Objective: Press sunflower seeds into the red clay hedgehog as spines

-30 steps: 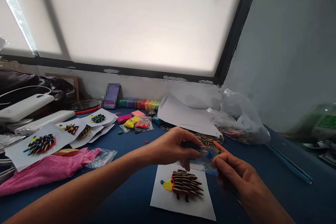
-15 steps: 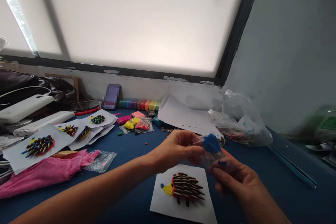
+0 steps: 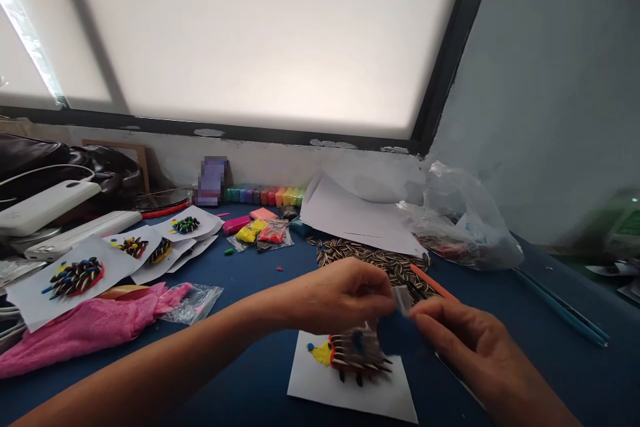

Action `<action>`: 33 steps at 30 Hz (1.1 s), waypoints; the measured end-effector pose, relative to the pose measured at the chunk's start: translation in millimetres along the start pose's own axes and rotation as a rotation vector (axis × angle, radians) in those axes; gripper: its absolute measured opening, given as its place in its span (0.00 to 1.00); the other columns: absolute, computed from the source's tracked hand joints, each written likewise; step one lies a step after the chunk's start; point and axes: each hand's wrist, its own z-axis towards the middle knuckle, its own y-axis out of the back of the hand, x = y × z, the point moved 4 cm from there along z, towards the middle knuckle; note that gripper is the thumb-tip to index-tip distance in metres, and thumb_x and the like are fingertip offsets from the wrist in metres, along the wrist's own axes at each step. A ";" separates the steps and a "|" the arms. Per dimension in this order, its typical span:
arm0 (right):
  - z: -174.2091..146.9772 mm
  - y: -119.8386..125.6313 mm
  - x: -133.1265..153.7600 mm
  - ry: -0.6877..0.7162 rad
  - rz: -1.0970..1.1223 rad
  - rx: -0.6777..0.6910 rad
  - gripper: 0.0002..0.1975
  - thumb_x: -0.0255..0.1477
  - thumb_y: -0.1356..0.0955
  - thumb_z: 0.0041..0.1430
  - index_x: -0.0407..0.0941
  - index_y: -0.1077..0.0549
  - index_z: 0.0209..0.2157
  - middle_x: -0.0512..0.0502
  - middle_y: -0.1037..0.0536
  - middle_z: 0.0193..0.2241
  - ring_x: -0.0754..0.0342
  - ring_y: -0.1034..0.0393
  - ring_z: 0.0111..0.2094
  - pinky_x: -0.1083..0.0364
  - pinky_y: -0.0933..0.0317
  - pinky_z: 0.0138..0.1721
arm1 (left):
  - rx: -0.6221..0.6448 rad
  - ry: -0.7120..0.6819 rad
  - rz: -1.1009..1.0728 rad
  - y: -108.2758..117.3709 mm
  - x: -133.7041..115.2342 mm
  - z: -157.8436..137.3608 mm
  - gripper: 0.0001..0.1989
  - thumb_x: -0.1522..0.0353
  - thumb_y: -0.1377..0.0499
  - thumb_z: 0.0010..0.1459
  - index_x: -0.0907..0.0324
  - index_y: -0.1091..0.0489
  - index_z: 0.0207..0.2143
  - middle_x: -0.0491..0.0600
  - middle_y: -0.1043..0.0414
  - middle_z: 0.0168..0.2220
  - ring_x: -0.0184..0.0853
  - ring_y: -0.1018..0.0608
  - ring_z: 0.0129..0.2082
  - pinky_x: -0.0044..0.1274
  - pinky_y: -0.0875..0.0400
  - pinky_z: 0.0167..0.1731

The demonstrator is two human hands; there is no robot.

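My left hand [image 3: 345, 293] pinches the upper edge of a small clear plastic bag [image 3: 400, 299] from the left. My right hand [image 3: 460, 340] pinches the same bag from the right, thumb against forefinger. Blue clay [image 3: 397, 333] shows in the bag, blurred and dark, between the two hands. Below them, a white sheet [image 3: 320, 390] bears a hedgehog picture with a yellow clay head [image 3: 321, 353], a blue nose and sunflower-seed spines [image 3: 360, 361]. Part of the picture is hidden behind the bag and my left hand.
Behind my hands lies a heap of sunflower seeds [image 3: 370, 255] with an orange stick [image 3: 434, 282]. Paper sheets [image 3: 350, 213], a plastic bag [image 3: 470, 233] and clay packets [image 3: 255, 230] sit farther back. Finished pictures [image 3: 75, 280] and a pink cloth [image 3: 95, 330] lie left.
The bag has come lower and tipped down, its blue clay now below the fingers. My left hand has turned palm down, and more of the seed heap shows.
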 end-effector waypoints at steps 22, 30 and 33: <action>1.9 -12.8 -14.8 -0.047 0.164 0.172 0.21 0.49 0.32 0.56 0.46 0.27 0.25 0.54 0.33 0.18 0.59 0.40 0.23 0.58 0.42 0.30 | 0.061 0.093 -0.274 -0.9 14.8 4.5 0.12 0.68 0.32 0.50 0.62 0.29 0.36 0.45 0.27 0.27 0.25 0.28 0.21 0.17 0.33 0.19; -0.6 -13.7 -8.5 -0.052 0.215 0.101 0.17 0.46 0.29 0.53 0.46 0.27 0.25 0.55 0.33 0.17 0.59 0.39 0.22 0.59 0.40 0.28 | 0.070 0.026 -0.361 1.5 16.9 7.9 0.08 0.74 0.35 0.52 0.63 0.29 0.35 0.43 0.28 0.26 0.23 0.28 0.19 0.16 0.33 0.19; 0.5 -13.0 -8.9 -0.064 0.213 0.066 0.15 0.45 0.27 0.48 0.46 0.25 0.27 0.56 0.32 0.18 0.60 0.37 0.21 0.59 0.39 0.26 | 0.077 0.018 -0.329 2.0 19.5 8.4 0.06 0.73 0.37 0.54 0.63 0.30 0.36 0.43 0.28 0.27 0.23 0.29 0.18 0.17 0.33 0.20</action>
